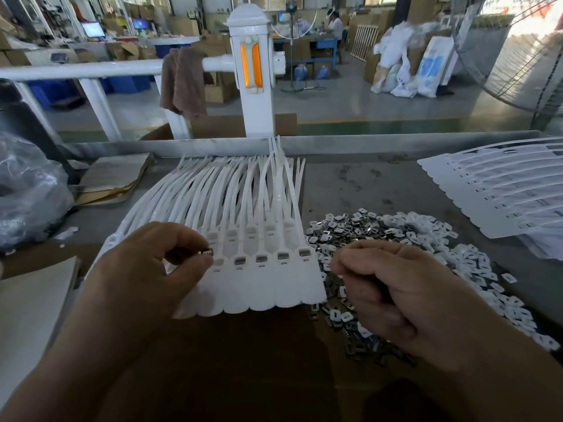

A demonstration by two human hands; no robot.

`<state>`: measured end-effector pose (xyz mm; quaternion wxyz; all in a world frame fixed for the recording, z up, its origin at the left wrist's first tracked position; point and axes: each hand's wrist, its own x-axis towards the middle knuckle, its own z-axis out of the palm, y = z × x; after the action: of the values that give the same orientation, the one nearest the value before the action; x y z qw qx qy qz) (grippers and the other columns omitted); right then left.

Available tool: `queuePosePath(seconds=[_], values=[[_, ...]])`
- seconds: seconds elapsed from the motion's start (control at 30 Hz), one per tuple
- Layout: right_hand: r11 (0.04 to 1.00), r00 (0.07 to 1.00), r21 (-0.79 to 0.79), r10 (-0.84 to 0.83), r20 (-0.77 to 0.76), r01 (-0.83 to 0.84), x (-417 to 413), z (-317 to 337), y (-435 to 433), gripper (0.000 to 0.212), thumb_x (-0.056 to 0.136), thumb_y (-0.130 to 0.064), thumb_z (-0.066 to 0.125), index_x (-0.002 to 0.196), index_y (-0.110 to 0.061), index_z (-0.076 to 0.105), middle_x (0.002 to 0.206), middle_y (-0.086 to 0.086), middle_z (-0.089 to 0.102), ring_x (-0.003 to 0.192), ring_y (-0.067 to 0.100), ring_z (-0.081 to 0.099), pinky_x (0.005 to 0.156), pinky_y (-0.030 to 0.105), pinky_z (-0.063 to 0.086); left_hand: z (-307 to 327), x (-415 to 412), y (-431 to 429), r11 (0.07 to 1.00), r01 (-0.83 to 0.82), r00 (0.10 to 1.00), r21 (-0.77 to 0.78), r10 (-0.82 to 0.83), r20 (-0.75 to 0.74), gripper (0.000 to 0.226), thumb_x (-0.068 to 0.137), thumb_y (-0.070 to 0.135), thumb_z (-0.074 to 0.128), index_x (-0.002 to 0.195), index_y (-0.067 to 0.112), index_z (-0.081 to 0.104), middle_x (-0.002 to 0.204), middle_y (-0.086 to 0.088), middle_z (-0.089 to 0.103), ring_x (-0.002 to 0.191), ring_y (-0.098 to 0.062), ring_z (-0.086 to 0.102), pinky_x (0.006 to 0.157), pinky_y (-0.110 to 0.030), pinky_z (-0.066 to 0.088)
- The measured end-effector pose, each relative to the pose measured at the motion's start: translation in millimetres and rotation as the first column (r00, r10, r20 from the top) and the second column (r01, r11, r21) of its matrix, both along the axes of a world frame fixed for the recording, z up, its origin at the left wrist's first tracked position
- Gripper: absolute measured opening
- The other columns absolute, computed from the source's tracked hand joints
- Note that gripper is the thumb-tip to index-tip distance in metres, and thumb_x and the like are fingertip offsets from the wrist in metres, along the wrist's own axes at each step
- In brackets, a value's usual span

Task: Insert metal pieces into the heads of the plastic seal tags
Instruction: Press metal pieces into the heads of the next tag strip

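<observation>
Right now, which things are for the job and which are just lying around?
For the job: left hand pinching a metal piece; right hand; strip of white seal tags; pile of metal pieces; more seal tags.
Lying about: brown cloth on the white rail; plastic bag; cardboard sheets; fan.

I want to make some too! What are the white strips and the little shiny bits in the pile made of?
The white strips look like smooth, slightly glossy plastic: their thin tails bend in curves. The shiny bits look like bare metal, glinting silver-grey.
</observation>
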<state>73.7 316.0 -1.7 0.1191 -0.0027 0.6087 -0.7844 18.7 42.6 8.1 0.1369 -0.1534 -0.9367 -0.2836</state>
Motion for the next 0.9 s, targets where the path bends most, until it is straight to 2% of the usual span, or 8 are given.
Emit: queuePosePath(seconds=[0.1, 0.2, 0.3, 0.57, 0.77, 0.9], values=[[1.000, 1.000, -0.005, -0.017, -0.001, 0.017, -0.6, -0.7, -0.3, 0.014, 0.083, -0.023, 0.067, 0.078, -0.009, 0.068, 0.052, 0.007, 0.031, 0.032, 0.013, 0.021, 0.035, 0.015, 0.022, -1.6, -7.3, -3.1, 0.995, 0.031, 0.997, -0.097, -0.024, 0.078, 0.011, 0.075, 0.043, 0.066, 0.079, 0.048, 0.057, 0.083, 0.025, 0.057, 0.083, 0.007, 0.054, 0.063, -0.019, 0.040], [0.999, 0.999, -0.004, -0.039, -0.007, 0.039, -0.9, 0.7, 0.4, 0.022, 0.076, -0.029, 0.066, 0.079, -0.007, 0.066, 0.056, 0.012, 0.027, 0.035, 0.015, 0.017, 0.035, 0.016, 0.020, 0.0, -9.9, 0.7, 0.983, 0.042, 0.996, -0.177, -0.027, 0.084, 0.011, 0.074, 0.046, 0.065, 0.078, 0.050, 0.055, 0.084, 0.026, 0.055, 0.079, 0.004, 0.053, 0.062, -0.016, 0.037], [0.998, 0.998, 0.007, -0.061, -0.014, 0.061, -0.4, 2.1, 2.2, 0.029, 0.072, -0.030, 0.066, 0.085, -0.004, 0.065, 0.056, 0.012, 0.028, 0.035, 0.015, 0.018, 0.035, 0.016, 0.020, 2.1, -12.2, 2.9, 0.981, 0.037, 0.997, -0.190, -0.023, 0.076, 0.009, 0.074, 0.048, 0.065, 0.078, 0.049, 0.057, 0.084, 0.024, 0.056, 0.081, 0.003, 0.052, 0.064, -0.019, 0.036], [0.996, 0.996, 0.002, -0.093, -0.013, 0.093, 1.2, 3.9, 2.6, 0.022, 0.077, -0.028, 0.062, 0.078, -0.007, 0.068, 0.056, 0.013, 0.027, 0.035, 0.016, 0.017, 0.035, 0.018, 0.017, 5.8, -19.9, 7.8, 0.960, 0.018, 0.984, -0.279, 0.033, 0.175, 0.007, 0.077, 0.052, 0.061, 0.079, 0.048, 0.055, 0.088, 0.023, 0.051, 0.084, 0.004, 0.046, 0.081, -0.036, 0.045], [0.994, 0.994, 0.005, -0.107, -0.006, 0.107, 2.0, 6.8, 2.4, 0.023, 0.075, -0.028, 0.062, 0.081, -0.006, 0.067, 0.055, 0.012, 0.025, 0.035, 0.015, 0.017, 0.035, 0.017, 0.017, 8.2, -18.1, 7.5, 0.953, 0.036, 0.979, -0.299, 0.026, 0.200, 0.014, 0.076, 0.054, 0.062, 0.079, 0.052, 0.049, 0.088, 0.026, 0.050, 0.084, 0.005, 0.047, 0.082, -0.036, 0.047], [0.994, 0.994, -0.010, -0.108, 0.024, 0.108, 1.8, 6.5, 3.6, 0.021, 0.076, -0.029, 0.062, 0.078, -0.009, 0.067, 0.055, 0.008, 0.029, 0.035, 0.012, 0.020, 0.035, 0.015, 0.021, 9.0, -10.0, 1.4, 0.955, 0.045, 0.989, -0.293, 0.000, 0.151, 0.019, 0.075, 0.054, 0.057, 0.091, 0.053, 0.047, 0.090, 0.032, 0.046, 0.088, 0.005, 0.048, 0.083, -0.038, 0.049]])
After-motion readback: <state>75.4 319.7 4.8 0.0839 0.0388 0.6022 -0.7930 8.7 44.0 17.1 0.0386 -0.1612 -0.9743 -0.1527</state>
